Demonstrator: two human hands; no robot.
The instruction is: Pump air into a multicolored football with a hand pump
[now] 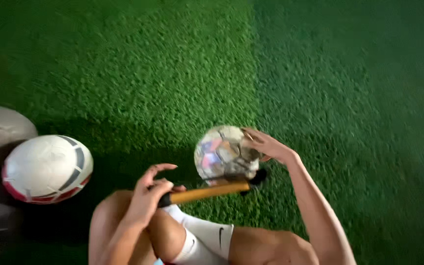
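turf (182,64) (open) beyond ball (222,152)

The artificial turf (182,73) looks like rough, nubby synthetic fibre, matt green. The worn football (224,153) has a scuffed, faded skin, dull rather than shiny. The white football (47,168) at the left looks smooth, with a soft sheen. The pump (207,192) has a smooth orange barrel, seemingly plastic, with matt black ends. The white sock (204,235) is soft knitted cloth.
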